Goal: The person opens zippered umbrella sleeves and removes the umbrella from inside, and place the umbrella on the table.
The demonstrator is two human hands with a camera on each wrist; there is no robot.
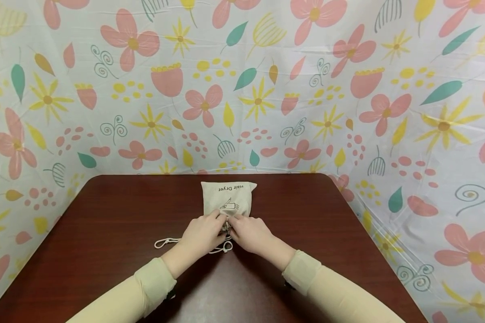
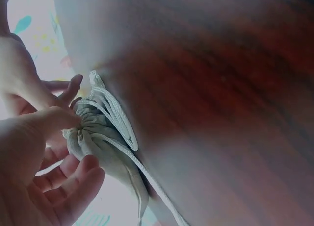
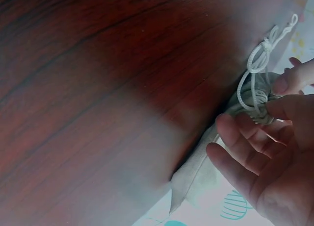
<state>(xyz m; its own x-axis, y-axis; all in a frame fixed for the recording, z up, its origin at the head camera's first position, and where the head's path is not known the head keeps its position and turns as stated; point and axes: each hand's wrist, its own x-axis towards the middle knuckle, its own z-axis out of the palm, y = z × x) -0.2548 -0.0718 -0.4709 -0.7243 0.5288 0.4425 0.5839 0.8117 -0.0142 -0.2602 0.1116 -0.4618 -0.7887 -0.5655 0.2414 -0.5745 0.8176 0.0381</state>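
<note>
A cream cloth drawstring pouch (image 1: 226, 197) lies on the table, printed with "Hair Dryer" and a small drawing, upside down in the head view. Its gathered mouth points toward me. My left hand (image 1: 202, 231) pinches the bunched cloth there with thumb and fingers. From the other side, my right hand (image 1: 252, 233) grips the same gathers, its fingertips close to the left ones. White cord (image 3: 266, 45), knotted and looped, hangs out of the puckered opening (image 2: 86, 125). One cord loop spreads on the table left of my left hand. The pouch's contents are hidden.
The dark reddish-brown wooden table (image 1: 117, 215) extends around the pouch, its far edge just behind it. A curtain (image 1: 226, 103) with pink, yellow and green flowers and leaves hangs behind and along both sides.
</note>
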